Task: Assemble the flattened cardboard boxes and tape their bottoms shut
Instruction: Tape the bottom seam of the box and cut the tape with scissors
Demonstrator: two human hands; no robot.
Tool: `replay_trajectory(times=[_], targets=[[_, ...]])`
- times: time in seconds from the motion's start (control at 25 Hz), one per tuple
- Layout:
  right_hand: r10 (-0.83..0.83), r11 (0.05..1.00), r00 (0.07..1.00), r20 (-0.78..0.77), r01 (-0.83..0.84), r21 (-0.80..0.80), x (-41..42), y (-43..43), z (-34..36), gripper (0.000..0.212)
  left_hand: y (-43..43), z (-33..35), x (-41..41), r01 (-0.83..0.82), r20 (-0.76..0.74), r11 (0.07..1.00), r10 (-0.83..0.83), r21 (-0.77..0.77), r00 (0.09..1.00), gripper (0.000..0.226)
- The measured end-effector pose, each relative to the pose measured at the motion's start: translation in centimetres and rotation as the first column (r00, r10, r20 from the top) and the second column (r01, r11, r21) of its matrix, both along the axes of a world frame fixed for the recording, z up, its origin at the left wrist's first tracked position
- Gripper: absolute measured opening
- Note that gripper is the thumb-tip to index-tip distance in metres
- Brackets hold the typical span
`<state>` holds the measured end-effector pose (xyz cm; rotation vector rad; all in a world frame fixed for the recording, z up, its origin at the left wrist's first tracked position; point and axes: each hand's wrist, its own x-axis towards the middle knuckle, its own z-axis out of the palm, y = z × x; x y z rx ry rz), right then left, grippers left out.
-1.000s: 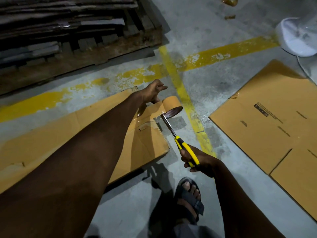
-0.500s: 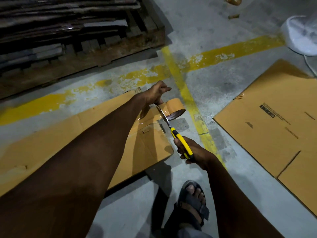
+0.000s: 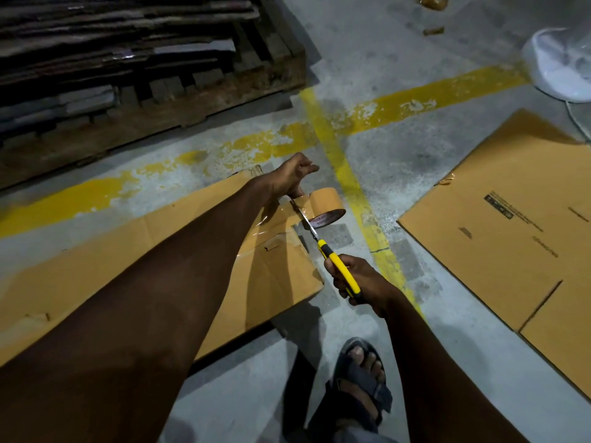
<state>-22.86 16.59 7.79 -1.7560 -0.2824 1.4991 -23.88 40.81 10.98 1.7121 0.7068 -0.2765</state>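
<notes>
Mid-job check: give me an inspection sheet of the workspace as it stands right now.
Surface: concrete floor with worn yellow lines.
Job's things: cardboard box lying on the floor, tape along it; tape roll at its end; scissors, blades at the tape; flat cardboard to the right.
Clutter: tape scraps farther off.
Grippers: left hand holds tape roll; right hand grips scissors.
Cables: thin white cord at right edge.
Surroundings: wooden pallet with stacked cardboard; white object; sandalled foot.

Dim grey concrete floor, worn yellow lines (crossing), wooden pallet top left, white object top right.
</notes>
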Motion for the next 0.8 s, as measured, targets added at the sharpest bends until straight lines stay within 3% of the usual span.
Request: replay_trajectory(times=[0.12, 0.24, 0.48, 0.56, 0.68, 0.8], targets=[[0.024, 1.0, 0.997, -0.071, -0.026, -0.016, -0.4, -0.1, 0.3, 0.029, 0.3, -0.3, -0.1, -0.003, -0.022, 1.0, 0.003, -0.002, 1.0, 0.043], [0.085, 0.995, 0.991, -0.104, -0.09, -0.037, -0.7, -0.3, 0.5, 0.018, 0.2, -0.3, -0.1, -0.054, 0.056, 0.999, 0.054, -0.006, 0.997, 0.037], [0.051, 0.997, 0.997, -0.056, -0.054, -0.061, -0.8, 1.0, -0.1, 0.072, 0.2, -0.2, 0.0, -0.042, 0.053, 0.998, 0.045, -0.046, 0.998, 0.026], [0.037, 0.998, 0.998, -0.041, -0.039, -0.056, -0.7, 1.1, -0.8, 0.063, 0.1, 0.1, -0.1, -0.045, 0.056, 0.997, 0.049, -0.06, 0.997, 0.022], [-0.021, 1.0, 0.999, -0.031, 0.021, -0.013, -0.9, 1.2, -0.9, 0.018, 0.0, 0.3, -0.1, -0.05, 0.048, 0.998, 0.053, -0.047, 0.997, 0.023], [-0.093, 0.996, 0.996, -0.011, 0.093, 0.002, -0.9, 1.2, -1.4, 0.03, -0.4, 0.8, -0.1, -0.079, 0.042, 0.993, 0.083, -0.082, 0.996, 0.02]])
